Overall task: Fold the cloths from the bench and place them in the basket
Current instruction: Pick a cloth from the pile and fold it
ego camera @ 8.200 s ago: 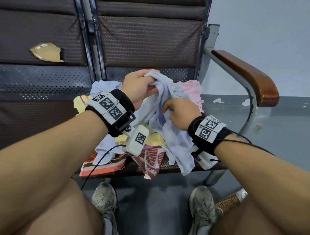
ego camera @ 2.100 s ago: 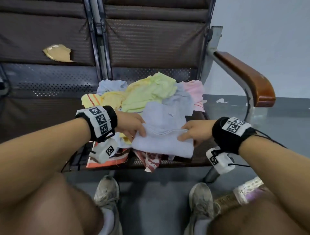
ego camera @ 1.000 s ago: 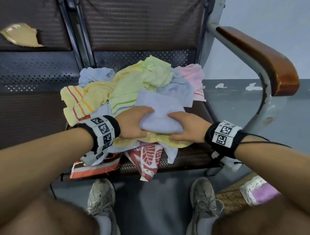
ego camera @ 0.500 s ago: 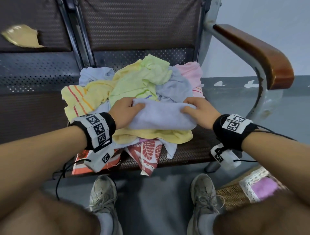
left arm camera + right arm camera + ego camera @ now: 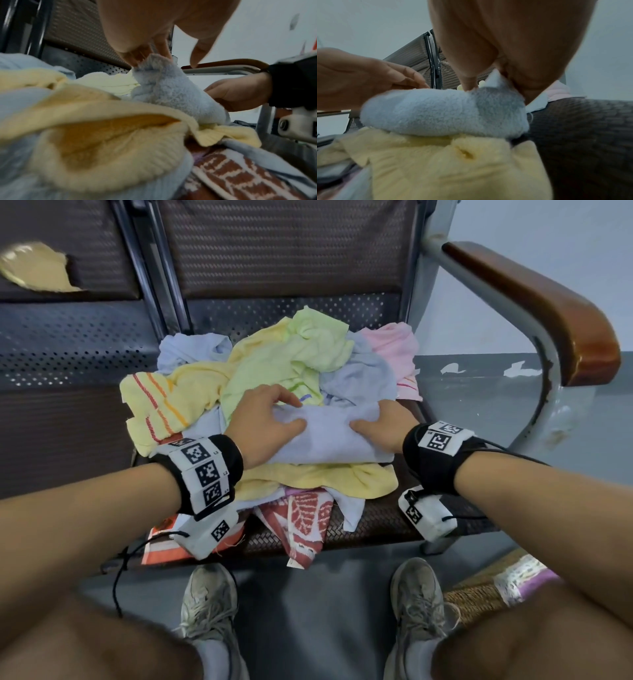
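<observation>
The folded pale blue terry cloth [image 5: 329,436] lies across the frame centre atop the pile on the table [image 5: 376,518], long axis left-right. Its ends are pinched by left hand [image 5: 263,422] and right hand [image 5: 383,429]. The woven basket [image 5: 479,594], lower right, lies nearer the right hand's grip.

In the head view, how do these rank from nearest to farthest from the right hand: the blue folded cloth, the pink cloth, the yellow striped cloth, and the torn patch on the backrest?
1. Blue folded cloth: held by the right hand, on top of the pile.
2. Pink cloth: just behind the hand, on the pile's right.
3. Yellow striped cloth: across the pile, on its left.
4. Torn patch: far upper left, on the backrest.
</observation>
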Demonstrator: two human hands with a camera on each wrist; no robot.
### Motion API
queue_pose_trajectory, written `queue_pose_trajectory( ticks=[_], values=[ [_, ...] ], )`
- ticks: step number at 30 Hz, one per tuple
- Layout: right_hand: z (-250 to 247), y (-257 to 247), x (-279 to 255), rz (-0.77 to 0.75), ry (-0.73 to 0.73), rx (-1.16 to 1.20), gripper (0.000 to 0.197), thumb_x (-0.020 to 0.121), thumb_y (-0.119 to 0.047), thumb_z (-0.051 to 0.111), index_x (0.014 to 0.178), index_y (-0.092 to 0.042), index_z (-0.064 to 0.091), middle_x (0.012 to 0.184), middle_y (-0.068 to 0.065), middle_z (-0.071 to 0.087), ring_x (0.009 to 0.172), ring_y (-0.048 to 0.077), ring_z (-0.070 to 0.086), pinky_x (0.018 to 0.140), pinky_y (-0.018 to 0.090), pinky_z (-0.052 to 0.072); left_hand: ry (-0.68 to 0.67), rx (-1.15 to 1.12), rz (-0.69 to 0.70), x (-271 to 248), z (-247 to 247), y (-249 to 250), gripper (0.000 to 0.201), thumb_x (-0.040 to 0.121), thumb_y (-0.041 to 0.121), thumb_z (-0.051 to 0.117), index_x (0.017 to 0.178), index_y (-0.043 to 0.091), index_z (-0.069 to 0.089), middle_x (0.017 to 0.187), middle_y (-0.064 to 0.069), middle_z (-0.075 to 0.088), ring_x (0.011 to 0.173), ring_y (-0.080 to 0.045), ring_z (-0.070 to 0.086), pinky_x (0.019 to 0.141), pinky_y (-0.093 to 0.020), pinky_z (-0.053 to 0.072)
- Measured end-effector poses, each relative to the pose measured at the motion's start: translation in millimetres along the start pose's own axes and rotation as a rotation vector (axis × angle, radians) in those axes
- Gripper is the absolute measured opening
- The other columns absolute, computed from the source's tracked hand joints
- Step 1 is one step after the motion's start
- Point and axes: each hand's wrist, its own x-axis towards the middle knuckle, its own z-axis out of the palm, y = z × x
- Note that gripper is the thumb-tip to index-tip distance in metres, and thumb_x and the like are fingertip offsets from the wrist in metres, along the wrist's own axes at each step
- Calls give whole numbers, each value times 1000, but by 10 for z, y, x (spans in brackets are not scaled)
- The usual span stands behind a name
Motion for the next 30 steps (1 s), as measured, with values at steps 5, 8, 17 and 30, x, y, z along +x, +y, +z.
queue_pose_trajectory(
  ticks=[5,8,17,30],
  values=[
    [-93,-49,-92,-233,197,-177,60,89,-28,63,143,-10,44,138,16,50,126,33,50,104,39,43,-342,197,30,-49,-10,-101,73,72,16,75,139,19,43,135,-4,48,123,-20,47,104,-36,41],
    [-37,-184,-220,-517,34,-131,49,93,-30,61,138,-13,53,133,10,59,121,26,55,103,36,42,-258,132,-52,-5,-40,-146,55,79,15,70,130,17,47,123,-5,56,111,-25,55,92,-38,47],
    [-112,-460,-342,-410,-68,-127,76,79,-61,70,142,-30,41,125,0,63,109,24,61,91,36,48,55,-169,-127,66,-180,81,34,86,46,68,106,19,63,84,-3,67,74,-22,61,65,-32,48],
    [-663,-527,-1126,-202,-7,935,29,91,-18,59,120,-17,63,109,2,75,100,19,72,88,37,58,-257,-787,-210,-265,-152,949,41,89,35,71,124,15,63,114,-3,74,102,-25,70,83,-37,57]
  ],
)
